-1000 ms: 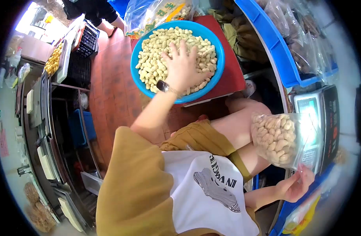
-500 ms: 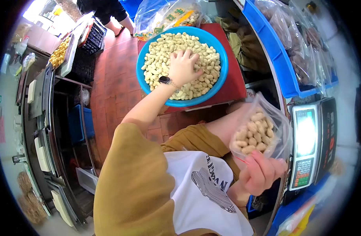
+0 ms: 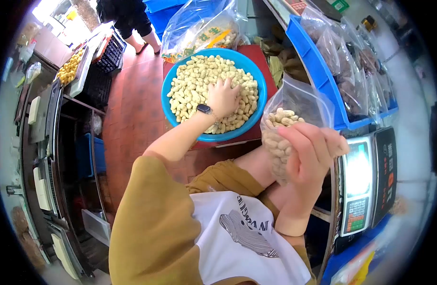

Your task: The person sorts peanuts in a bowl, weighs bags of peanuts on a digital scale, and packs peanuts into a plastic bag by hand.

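Note:
My left hand (image 3: 223,99), with a dark watch on its wrist, rests on the heap of unshelled peanuts (image 3: 194,80). Its fingers are spread, the tips touching the nuts. A round blue basin (image 3: 262,95) holds the heap. At the right, my right hand (image 3: 310,149) pinches the edge of a clear plastic bag (image 3: 306,99) that hangs upright, its mouth gaping upward. Peanuts in their shells fill the bag's lower part. The bag is just right of the basin, above my leg.
Behind the basin lies a larger clear bag of peanuts (image 3: 213,35) on a red surface (image 3: 252,52). A digital scale (image 3: 359,190) stands at right, below a blue tray (image 3: 318,66) of bagged goods. Shelving (image 3: 61,156) lines the left. A person's legs (image 3: 137,40) show at the back.
My right hand has lifted the bag of peanuts up and towards the basin, and it now hangs more upright. My left hand stays on the peanuts. The view has shifted slightly.

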A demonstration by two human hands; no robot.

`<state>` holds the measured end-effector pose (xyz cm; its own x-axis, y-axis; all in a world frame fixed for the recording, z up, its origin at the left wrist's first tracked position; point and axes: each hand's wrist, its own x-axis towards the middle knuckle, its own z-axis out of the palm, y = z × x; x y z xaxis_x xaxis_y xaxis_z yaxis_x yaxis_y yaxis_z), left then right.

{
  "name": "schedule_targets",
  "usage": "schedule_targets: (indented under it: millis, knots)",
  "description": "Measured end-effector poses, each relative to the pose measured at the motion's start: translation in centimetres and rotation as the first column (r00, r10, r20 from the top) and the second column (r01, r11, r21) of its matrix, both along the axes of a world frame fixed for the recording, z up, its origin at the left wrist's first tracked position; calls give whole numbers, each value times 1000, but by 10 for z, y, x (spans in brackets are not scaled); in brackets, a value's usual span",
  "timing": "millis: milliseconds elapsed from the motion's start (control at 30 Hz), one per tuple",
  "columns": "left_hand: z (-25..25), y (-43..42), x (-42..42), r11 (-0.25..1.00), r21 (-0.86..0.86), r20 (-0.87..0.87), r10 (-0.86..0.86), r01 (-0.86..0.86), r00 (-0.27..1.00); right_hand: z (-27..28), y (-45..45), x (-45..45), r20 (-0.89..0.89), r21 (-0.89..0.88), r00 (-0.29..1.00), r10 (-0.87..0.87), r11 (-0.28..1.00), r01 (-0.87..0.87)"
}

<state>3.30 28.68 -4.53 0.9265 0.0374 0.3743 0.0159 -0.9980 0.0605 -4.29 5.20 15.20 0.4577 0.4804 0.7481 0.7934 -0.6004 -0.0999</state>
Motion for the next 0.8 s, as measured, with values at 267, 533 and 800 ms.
schedule_targets:
  millis: [267, 533, 800]
  knots:
    - [-2, 8, 6, 990, -21, -57, -138, 137, 989, -11, 15, 11, 18, 20, 997, 72, 997, -73]
    - [20, 25, 31, 976, -33, -141, -216, 213, 966, -24, 1, 8, -64, 109, 994, 88, 991, -81]
    - [14, 57, 49, 871, -481, 16, -99, 95, 995, -34, -1, 9, -22, 24, 1000, 14, 1000, -14]
